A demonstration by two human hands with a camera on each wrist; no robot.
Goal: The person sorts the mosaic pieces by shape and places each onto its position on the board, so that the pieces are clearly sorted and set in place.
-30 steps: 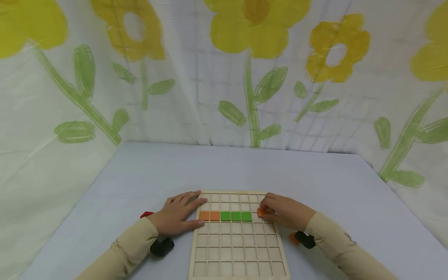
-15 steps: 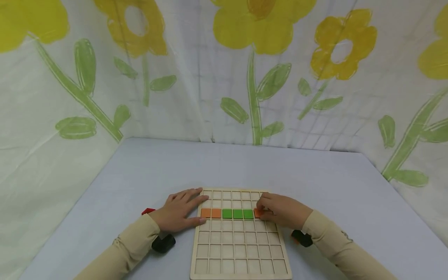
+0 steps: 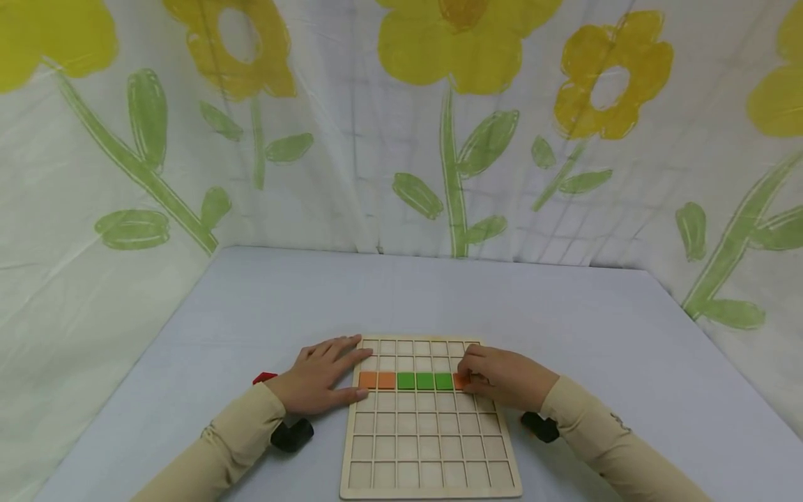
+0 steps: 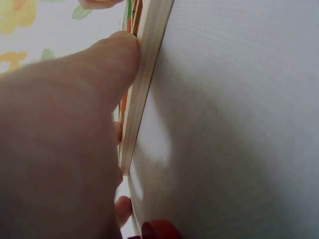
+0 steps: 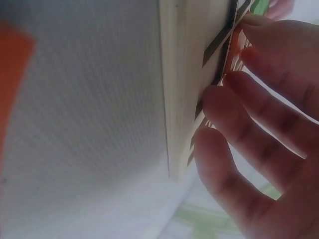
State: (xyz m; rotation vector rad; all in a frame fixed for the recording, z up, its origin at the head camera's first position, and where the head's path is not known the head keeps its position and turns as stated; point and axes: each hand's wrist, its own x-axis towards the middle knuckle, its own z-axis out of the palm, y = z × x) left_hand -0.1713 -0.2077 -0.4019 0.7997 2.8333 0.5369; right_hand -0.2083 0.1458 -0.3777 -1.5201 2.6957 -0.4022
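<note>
A pale wooden grid board (image 3: 429,446) lies on the table. In its third row from the far edge sit two orange square tiles (image 3: 387,381) and three green tiles (image 3: 424,381). Just right of the green ones, my right hand (image 3: 507,378) pinches another orange tile (image 3: 459,381) at its cell, the fingers partly covering it. The right wrist view shows this tile (image 5: 232,52) edge-on under the thumb and index fingertip. My left hand (image 3: 321,380) rests on the board's left edge with extended fingers, its thumb at the end of the tile row.
A red piece (image 3: 264,377) lies on the table, partly behind the left wrist. An orange piece (image 5: 12,74) is on the table right of the board. Black wrist devices (image 3: 292,436) hang under both sleeves. A flowered cloth (image 3: 351,174) stands behind the table (image 3: 408,293).
My right hand has moved slightly left, bringing the orange tile from over the right columns into the cell beside the green tiles. The left hand stays on the board's edge.
</note>
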